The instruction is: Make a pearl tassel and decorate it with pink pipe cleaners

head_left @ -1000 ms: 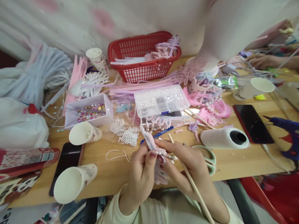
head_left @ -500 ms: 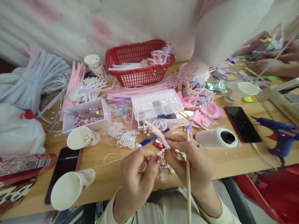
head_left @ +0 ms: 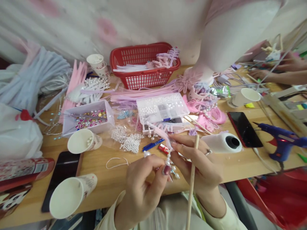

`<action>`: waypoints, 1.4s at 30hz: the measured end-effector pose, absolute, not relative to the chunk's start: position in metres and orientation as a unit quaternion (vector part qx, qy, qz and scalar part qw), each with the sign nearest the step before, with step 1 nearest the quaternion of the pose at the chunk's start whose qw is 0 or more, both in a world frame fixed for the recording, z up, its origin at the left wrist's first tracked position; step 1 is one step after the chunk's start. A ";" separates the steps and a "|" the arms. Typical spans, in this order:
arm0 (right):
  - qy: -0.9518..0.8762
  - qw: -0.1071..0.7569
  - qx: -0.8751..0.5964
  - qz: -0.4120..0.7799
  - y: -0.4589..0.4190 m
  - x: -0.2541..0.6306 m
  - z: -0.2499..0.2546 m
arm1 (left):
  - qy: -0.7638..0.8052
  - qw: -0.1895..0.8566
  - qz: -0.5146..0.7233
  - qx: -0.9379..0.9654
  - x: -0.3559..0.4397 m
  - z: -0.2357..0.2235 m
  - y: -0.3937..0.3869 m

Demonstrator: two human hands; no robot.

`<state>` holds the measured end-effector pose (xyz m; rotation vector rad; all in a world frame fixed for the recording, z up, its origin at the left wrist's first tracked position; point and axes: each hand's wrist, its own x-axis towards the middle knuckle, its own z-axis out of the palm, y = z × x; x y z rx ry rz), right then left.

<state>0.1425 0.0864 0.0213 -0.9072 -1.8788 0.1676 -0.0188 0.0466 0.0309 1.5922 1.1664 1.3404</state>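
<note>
My left hand (head_left: pixel 144 182) is closed in a pinch on a small beaded piece of pink pipe cleaner with pearls (head_left: pixel 170 161), held above the table's near edge. My right hand (head_left: pixel 199 166) pinches the same piece from the other side and also carries a long wooden stick (head_left: pixel 192 185) that runs down toward my lap. A pink fuzzy strand (head_left: pixel 159 132) rises from the piece toward the bead box. A loose heap of white pearls (head_left: pixel 128 140) lies just beyond my left hand.
A red basket (head_left: pixel 144 64), a clear pearl organiser box (head_left: pixel 163 107), a gem tray (head_left: pixel 87 118), paper cups (head_left: pixel 72 193), two phones (head_left: pixel 244 127), a white thread spool (head_left: pixel 222 142), a blue glue gun (head_left: pixel 280 140) crowd the wooden table. Another person's hands (head_left: pixel 275 68) work at far right.
Both hands shifted slightly right and apart; the piece was turned so the pearls now hang between my fingers, and the stick swung from slanted to nearly upright.
</note>
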 end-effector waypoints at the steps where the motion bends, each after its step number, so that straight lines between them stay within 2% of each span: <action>1: -0.778 0.501 -0.372 0.070 0.087 0.143 0.021 | 0.456 0.369 0.523 0.618 -0.019 0.031 0.047; 12: -0.778 0.497 -0.375 0.079 0.088 0.144 0.022 | 0.453 0.389 0.541 0.593 -0.021 0.030 0.047; 15: -0.768 0.495 -0.398 0.078 0.091 0.149 0.021 | 0.452 0.444 0.517 0.576 -0.025 0.025 0.048; 22: -0.789 0.447 -0.420 -0.042 0.101 0.161 0.025 | 0.519 0.578 0.408 0.479 -0.028 0.016 0.049; 27: -0.785 0.460 -0.415 0.011 0.102 0.157 0.021 | 0.492 0.637 0.357 0.474 -0.035 0.013 0.045; 32: -0.795 0.454 -0.403 0.000 0.100 0.144 0.019 | 0.481 0.658 0.333 0.474 -0.052 0.012 0.044; 42: -0.792 0.424 -0.438 0.035 0.077 0.114 0.024 | 0.469 0.672 0.386 0.424 -0.054 0.023 0.051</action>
